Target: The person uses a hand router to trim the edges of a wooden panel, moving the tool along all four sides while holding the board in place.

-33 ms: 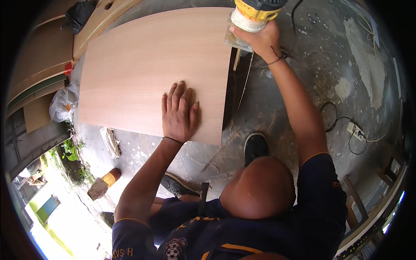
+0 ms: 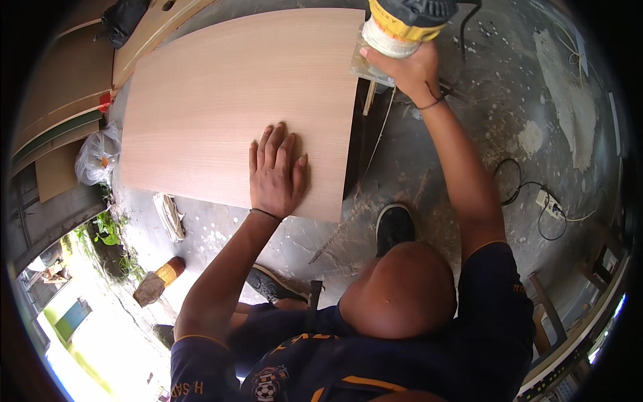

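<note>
A pale wood-grain panel (image 2: pixel 228 87) lies flat in front of me, raised above the floor. My left hand (image 2: pixel 273 179) rests palm down near its front right part, fingers stretched out. At the panel's far right corner, my right hand (image 2: pixel 414 70) is wrapped round the lower body of a yellow and black trim router (image 2: pixel 406 25). The router stands upright, and its clear base plate (image 2: pixel 365 67) overlaps the panel's right edge. Its cutting bit is hidden, and the tool's top is cut off by the picture's upper rim.
A dark cord (image 2: pixel 463 30) trails from the router. On the floor at the right lie a white power strip (image 2: pixel 549 203) and looped cables. Board sheets (image 2: pixel 74 74) lean at the far left, beside a clear plastic bag (image 2: pixel 97 161). A wooden-handled brush-like object (image 2: pixel 159 281) lies lower left.
My right hand and the router have shifted slightly to the right and a little nearer. My left hand stays in practically the same place on the panel.
</note>
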Available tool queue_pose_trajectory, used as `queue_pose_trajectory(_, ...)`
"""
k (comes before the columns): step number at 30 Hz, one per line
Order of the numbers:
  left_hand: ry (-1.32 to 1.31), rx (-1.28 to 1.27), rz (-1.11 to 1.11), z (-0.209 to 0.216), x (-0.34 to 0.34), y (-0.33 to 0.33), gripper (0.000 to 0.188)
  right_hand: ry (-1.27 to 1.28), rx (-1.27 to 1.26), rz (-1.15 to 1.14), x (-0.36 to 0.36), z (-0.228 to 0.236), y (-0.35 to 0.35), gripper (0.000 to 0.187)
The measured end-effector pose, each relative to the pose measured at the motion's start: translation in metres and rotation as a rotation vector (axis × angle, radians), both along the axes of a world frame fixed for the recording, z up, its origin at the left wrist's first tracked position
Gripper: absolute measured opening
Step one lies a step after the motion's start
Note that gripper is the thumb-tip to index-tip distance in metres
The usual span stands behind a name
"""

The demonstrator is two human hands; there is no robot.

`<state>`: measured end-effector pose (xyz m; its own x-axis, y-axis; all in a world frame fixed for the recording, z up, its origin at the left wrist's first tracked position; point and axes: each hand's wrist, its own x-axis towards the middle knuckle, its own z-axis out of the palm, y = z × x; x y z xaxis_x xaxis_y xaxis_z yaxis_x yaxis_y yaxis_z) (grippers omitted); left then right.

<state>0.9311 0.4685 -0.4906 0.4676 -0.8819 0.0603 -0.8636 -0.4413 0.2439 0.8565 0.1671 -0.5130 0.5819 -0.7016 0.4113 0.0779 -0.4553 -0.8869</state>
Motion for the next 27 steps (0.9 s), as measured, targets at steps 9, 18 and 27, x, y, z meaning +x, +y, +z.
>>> queue_pose_trajectory(9,0.019,-0.062,-0.001,-0.005,0.003,-0.004,0.041,0.058,-0.079,0.137,-0.086,0.021,0.128,0.050)
queue_pose_trajectory(18,-0.063,-0.125,0.099,-0.022,0.028,-0.018,0.036,0.203,-0.295,0.290,-0.095,0.006,0.163,0.056)
queue_pose_trajectory(27,-0.041,-0.111,0.115,-0.016,0.022,-0.019,0.038,0.273,-0.345,0.278,-0.072,0.023,0.150,0.059)
